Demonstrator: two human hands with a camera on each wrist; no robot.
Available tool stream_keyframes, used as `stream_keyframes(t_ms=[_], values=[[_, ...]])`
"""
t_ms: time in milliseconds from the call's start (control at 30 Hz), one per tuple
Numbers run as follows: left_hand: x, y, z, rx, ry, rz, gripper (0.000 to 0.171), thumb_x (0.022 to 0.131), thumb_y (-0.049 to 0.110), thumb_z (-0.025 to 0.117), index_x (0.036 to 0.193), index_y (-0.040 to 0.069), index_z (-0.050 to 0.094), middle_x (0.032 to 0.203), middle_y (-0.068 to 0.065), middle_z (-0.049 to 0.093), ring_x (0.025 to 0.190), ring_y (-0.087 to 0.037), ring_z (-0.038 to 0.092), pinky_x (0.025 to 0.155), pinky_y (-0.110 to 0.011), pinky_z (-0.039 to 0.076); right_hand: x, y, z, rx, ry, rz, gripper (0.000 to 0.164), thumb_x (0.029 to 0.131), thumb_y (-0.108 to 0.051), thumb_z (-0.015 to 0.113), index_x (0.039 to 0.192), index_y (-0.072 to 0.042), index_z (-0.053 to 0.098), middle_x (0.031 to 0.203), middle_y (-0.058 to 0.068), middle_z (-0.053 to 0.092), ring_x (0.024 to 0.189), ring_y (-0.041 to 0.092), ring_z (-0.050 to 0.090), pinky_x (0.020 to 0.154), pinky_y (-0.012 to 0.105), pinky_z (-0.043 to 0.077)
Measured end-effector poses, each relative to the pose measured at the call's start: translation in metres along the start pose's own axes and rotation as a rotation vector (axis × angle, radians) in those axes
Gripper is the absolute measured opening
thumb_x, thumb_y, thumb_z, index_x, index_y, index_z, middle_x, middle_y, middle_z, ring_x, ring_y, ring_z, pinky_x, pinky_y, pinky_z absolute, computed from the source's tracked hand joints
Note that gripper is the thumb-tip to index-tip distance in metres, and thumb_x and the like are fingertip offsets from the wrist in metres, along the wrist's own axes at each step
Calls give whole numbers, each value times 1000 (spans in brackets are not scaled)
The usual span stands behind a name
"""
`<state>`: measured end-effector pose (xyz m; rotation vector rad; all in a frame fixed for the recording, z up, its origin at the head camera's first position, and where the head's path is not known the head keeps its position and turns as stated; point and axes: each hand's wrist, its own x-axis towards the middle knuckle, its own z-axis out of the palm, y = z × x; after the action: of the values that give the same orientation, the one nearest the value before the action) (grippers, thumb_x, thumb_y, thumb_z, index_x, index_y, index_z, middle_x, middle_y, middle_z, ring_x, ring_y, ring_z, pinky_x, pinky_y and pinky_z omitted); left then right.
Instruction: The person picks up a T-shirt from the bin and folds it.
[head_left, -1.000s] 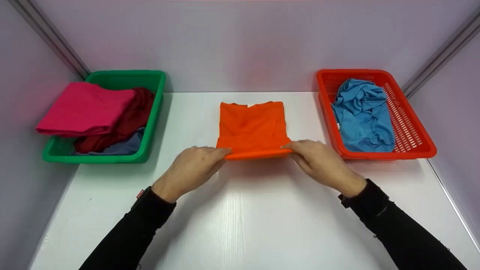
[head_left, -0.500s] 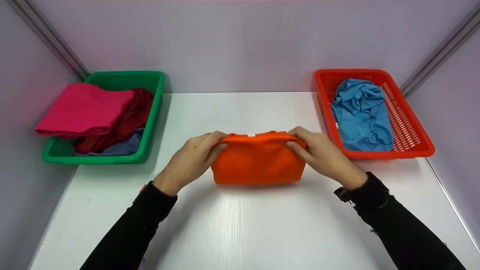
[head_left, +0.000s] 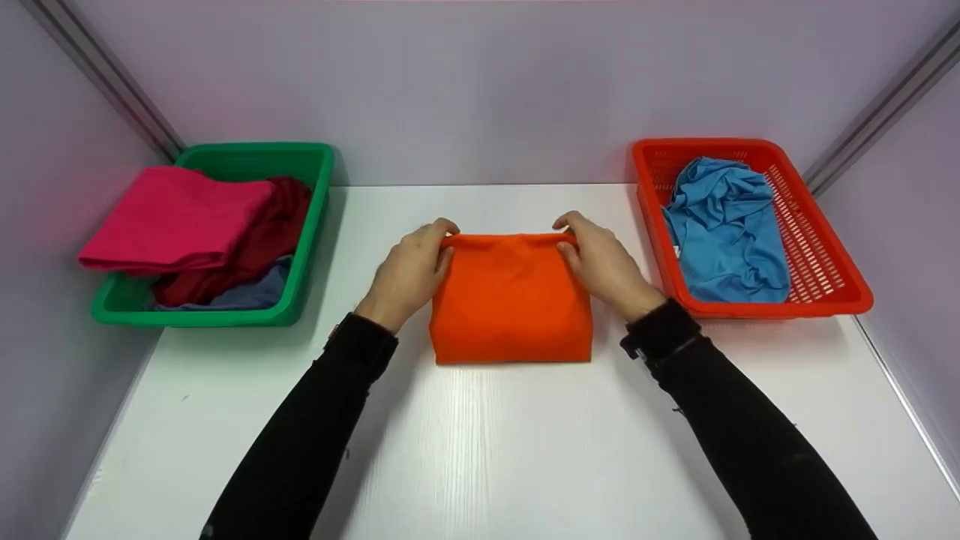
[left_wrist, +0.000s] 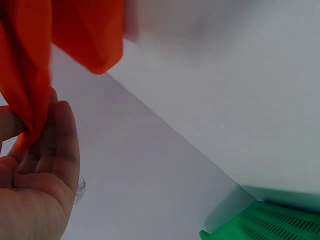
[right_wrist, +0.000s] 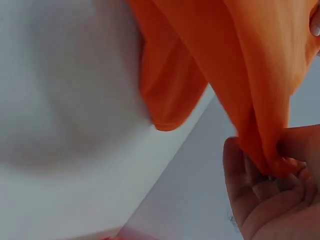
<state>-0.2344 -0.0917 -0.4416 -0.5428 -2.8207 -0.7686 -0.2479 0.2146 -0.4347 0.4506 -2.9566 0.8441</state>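
Note:
A folded orange shirt [head_left: 514, 311] is in the middle of the head view, its near edge low at the white table and its far edge raised. The left hand [head_left: 411, 274] pinches its far left corner between thumb and fingers. At the far right corner, the right hand [head_left: 604, 262] grips the cloth in the same way. In the left wrist view, orange cloth [left_wrist: 30, 55] hangs in folds from the thumb and fingers of the left hand [left_wrist: 42, 185]. The right wrist view has the right hand [right_wrist: 272, 200] holding a gathered corner of the cloth [right_wrist: 220, 65].
A green basket [head_left: 301, 262] at the left holds a folded pink cloth [head_left: 180, 217], a dark red one [head_left: 262, 240] and a grey-blue one [head_left: 255, 291]. The red basket [head_left: 829, 296] at the right holds a crumpled blue cloth [head_left: 731, 232]. Walls close off the back and sides of the table [head_left: 480, 465].
The hands lifted the orange shirt by its near edge, drew it nearer, then moved away from the body and closer together. The shirt now hangs with its smooth side showing and no label visible.

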Motion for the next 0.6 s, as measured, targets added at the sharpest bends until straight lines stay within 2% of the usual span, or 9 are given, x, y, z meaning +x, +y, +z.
stream_keyframes(t_ms=[100,200,300,367,500,600], values=[[0,-1,8,102,27,24,37,107,17,60,144,11,56,140,-12,65,116,-33,70,95,-44,63,2,0,6,-42,-37,10,52,108,-23,59,156,-10,45,158,18,53,144,37,53,123,56,43],[-7,3,14,183,-8,63,48,108,22,59,152,7,50,155,-15,56,135,-37,62,110,-49,56,-6,-5,12,-100,-119,32,68,109,-38,56,166,-12,31,176,15,25,164,38,24,131,63,26],[-19,14,21,200,-147,79,61,111,35,53,163,8,37,169,-14,41,155,-35,45,126,-52,41,-19,-14,19,-174,-244,14,79,109,-54,49,171,-17,17,181,11,3,168,37,3,133,67,13],[-27,22,27,215,-288,87,69,112,45,46,168,10,25,176,-12,28,163,-33,30,132,-54,30,-30,-20,24,-202,-365,-26,86,107,-63,45,172,-21,7,181,8,-7,168,36,-7,134,66,6],[-40,30,39,273,-548,104,77,112,57,32,171,13,10,181,-9,6,169,-31,8,136,-56,17,-43,-23,39,-221,-597,-89,94,104,-72,42,171,-23,-3,179,7,-15,168,36,-12,135,63,3],[-40,27,44,295,-644,99,78,112,60,27,171,15,4,181,-6,-2,169,-29,1,137,-55,11,-40,-20,48,-229,-659,-85,95,103,-72,42,171,-23,-3,179,7,-16,168,36,-12,136,60,4]])
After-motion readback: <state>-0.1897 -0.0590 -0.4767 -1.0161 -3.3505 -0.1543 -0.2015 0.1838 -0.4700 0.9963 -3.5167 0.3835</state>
